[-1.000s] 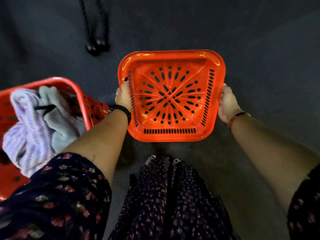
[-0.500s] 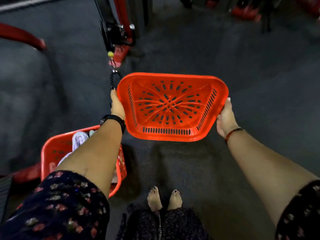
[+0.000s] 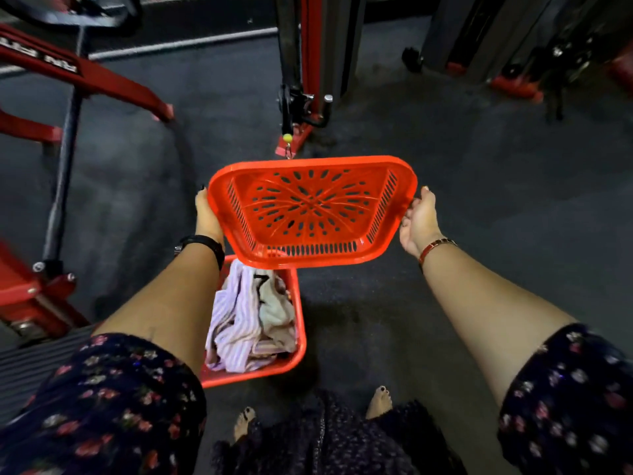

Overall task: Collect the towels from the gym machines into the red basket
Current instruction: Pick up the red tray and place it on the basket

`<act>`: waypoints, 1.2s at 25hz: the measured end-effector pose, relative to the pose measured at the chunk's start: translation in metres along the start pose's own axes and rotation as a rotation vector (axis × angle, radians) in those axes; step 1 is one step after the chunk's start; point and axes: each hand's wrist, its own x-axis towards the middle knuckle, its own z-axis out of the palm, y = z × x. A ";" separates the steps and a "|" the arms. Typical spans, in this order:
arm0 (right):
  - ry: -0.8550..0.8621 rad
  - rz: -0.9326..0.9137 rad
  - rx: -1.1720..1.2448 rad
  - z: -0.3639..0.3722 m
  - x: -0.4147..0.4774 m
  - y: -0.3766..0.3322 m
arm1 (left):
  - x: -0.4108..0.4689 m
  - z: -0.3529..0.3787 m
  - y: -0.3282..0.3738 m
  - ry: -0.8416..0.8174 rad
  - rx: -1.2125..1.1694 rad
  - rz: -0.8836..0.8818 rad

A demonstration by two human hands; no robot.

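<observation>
Head view: holding an empty red basket [image 3: 311, 214] out over the floor [image 3: 479, 200], tilted, slotted bottom facing the camera; left grip [image 3: 205, 217] closed on the left rim, fingers mostly hidden; right grip [image 3: 419, 222] clasping the right rim; lower down, beside the left arm, a second red basket [image 3: 298, 341] standing on the floor, piled with striped and beige towels [image 3: 239, 323]; cable machine [image 3: 308, 63] ahead, no towel visible on it. Probably light, stiff, slightly slick plastic; best carried by the rolled rim, both sides; towels soft and limp, easily bunched.
</observation>
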 end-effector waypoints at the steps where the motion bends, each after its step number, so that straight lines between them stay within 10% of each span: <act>1: -0.027 0.022 -0.012 0.020 -0.008 0.011 | 0.003 -0.023 0.009 0.006 -0.011 0.008; 9: -0.064 0.183 -0.082 0.102 -0.021 0.088 | 0.044 -0.186 0.019 -0.010 -0.092 -0.067; 20: 0.005 0.172 -0.086 0.106 0.013 0.133 | 0.078 -0.208 0.009 -0.021 -0.167 -0.149; 30: -0.083 0.263 -0.522 0.108 0.078 0.234 | 0.147 -0.248 -0.085 -0.269 0.259 -0.328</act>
